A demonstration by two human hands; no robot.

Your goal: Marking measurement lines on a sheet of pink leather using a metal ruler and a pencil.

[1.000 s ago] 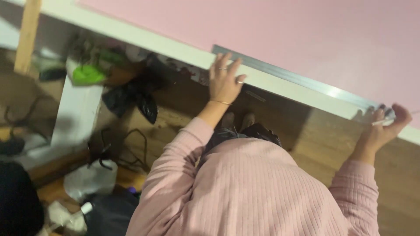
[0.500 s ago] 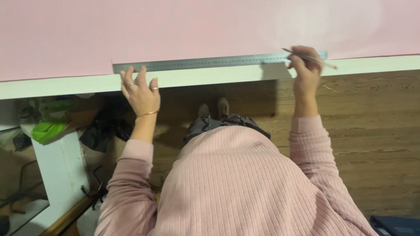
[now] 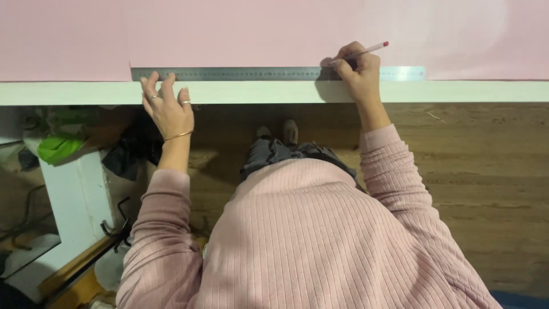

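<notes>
Across the frame's top, left hand (image 3: 167, 109) presses flat a long steel ruler (image 3: 251, 73) — stiff, likely slippery on pink sheet (image 3: 240, 31) — right hand (image 3: 355, 71) pinching a red-tipped pencil (image 3: 363, 52).

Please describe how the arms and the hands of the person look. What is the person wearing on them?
Both arms are covered by long sleeves of a pink ribbed knit sweater, ending at the wrists. The left hand is bare, with a thin gold-coloured bangle on the wrist and rings on two fingers. The right hand is bare too; no ring or bracelet shows on it.
</notes>
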